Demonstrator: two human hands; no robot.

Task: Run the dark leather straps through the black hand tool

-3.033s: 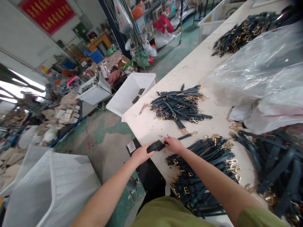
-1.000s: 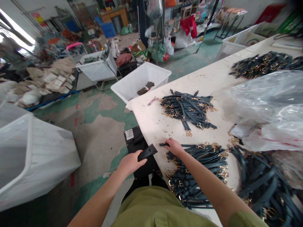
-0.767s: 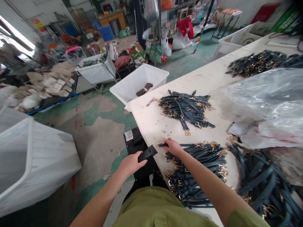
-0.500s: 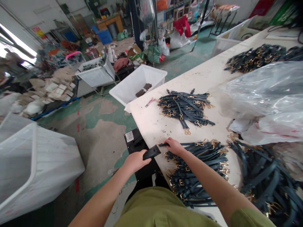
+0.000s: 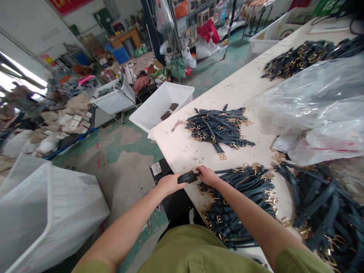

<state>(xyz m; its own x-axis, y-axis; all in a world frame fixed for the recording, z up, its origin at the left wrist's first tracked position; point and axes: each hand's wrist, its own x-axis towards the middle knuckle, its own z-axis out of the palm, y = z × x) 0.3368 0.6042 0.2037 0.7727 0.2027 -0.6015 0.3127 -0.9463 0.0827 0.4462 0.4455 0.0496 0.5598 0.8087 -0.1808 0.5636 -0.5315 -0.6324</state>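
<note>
My left hand (image 5: 170, 184) is closed around a black handheld tool (image 5: 187, 177) whose exact kind I cannot make out. The tool's front end meets the tip of a dark strap at the table edge. My right hand (image 5: 208, 176) pinches that strap (image 5: 223, 171) near its end, and the strap runs right, along the top of a row of dark straps (image 5: 243, 193) with gold buckles and snap hooks. Beyond my hands lies another heap of dark straps (image 5: 217, 127) with gold clips.
A white table (image 5: 182, 151) carries more straps (image 5: 327, 212) at right, clear plastic sheeting (image 5: 318, 102) and a far strap pile (image 5: 301, 57). Small pink-handled snips (image 5: 176, 126) lie near its left edge. White bins (image 5: 76, 204) stand on the floor, one (image 5: 182, 91) against the table.
My left hand has brought the black tool right, up to the strap end at my right hand. The tool has turned in the grip. The view has shifted slightly.
</note>
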